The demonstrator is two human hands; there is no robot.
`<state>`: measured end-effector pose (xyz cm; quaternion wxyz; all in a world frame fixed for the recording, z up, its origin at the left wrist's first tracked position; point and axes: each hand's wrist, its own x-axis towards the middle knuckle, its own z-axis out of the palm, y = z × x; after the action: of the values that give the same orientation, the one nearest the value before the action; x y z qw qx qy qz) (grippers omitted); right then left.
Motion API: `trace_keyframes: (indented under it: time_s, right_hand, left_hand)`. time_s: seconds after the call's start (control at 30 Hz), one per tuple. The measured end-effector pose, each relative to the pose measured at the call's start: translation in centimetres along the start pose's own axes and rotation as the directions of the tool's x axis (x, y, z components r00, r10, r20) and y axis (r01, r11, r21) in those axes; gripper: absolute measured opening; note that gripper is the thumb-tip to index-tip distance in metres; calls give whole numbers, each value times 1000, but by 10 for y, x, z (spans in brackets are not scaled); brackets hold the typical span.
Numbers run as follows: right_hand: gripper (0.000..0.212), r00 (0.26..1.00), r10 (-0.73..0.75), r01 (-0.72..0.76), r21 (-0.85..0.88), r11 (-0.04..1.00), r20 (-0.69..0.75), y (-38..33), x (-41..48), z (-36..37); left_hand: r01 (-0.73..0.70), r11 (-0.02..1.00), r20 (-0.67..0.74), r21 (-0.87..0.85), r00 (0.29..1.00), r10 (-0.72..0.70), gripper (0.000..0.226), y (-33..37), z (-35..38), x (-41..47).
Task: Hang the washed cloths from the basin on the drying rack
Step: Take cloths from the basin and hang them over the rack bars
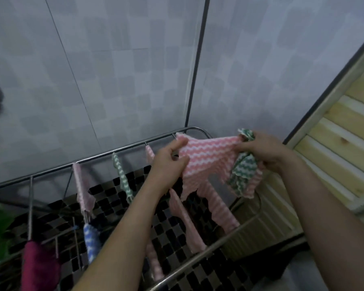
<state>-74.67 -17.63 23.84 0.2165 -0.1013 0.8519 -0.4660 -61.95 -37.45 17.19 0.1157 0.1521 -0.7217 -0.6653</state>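
Note:
A pink and white zigzag cloth (208,156) is stretched between my two hands above the far right end of the metal drying rack (122,151). My left hand (169,159) pinches its left edge. My right hand (263,151) grips its right corner together with a bunched green and white zigzag cloth (243,171). Several cloths hang on the rack's bars: a pink one (82,190), a green one (122,177), a blue one (91,238), a dark red one (39,267) and more pink ones (219,208) below my hands. The basin is out of view.
Grey tiled walls meet in a corner behind the rack, with a dark vertical pole (195,66) along it. A wooden slatted panel (345,131) stands at the right. The floor below is a black mosaic (172,234). The rack's near rail (208,248) crosses under my right arm.

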Motion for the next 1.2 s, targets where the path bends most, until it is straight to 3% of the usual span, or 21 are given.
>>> trace_keyframes:
  time_s: [0.13,0.23,0.33,0.43,0.67,0.8,0.9,0.97,1.03,1.13,1.2]
  right_hand:
    - [10,1000,4,-5,-103,995,-12,-7,33,-9]
    - [12,999,-32,29,-297,954,-5,-13,75,-7]
    - [8,997,-68,73,-447,892,27,-10,125,20]
    - [23,997,-29,65,-531,845,75,14,166,54]
    - [33,969,148,-67,-366,928,198,34,228,80]
    - [39,844,300,-283,-105,953,445,33,243,77]
    - [27,807,290,-372,60,926,514,35,253,77]
    - [20,849,250,-373,192,908,465,39,258,79]
    - [18,932,181,-261,236,936,313,44,263,85]
    - [12,999,-35,35,10,999,27,48,267,98]
    - [22,982,-188,176,-252,951,-22,48,266,102]
  left_hand:
    - [-73,997,58,-8,996,73,72,-10,0,18]
    - [-66,984,75,167,996,55,86,-21,10,42]
    - [25,925,6,379,1000,-29,91,-40,19,72]
    - [115,886,-63,448,993,-97,92,-67,22,98]
    - [208,758,-197,619,975,-106,87,-92,20,134]
    - [239,699,-210,674,969,-129,91,-106,18,139]
    - [251,655,-226,712,966,-125,93,-114,19,136]
    - [258,638,-237,726,964,-120,95,-116,21,136]
    - [272,623,-252,733,960,-123,95,-114,23,138]
    - [329,621,-273,711,944,-186,93,-108,28,147]
    - [371,632,-271,680,929,-253,93,-104,30,153]
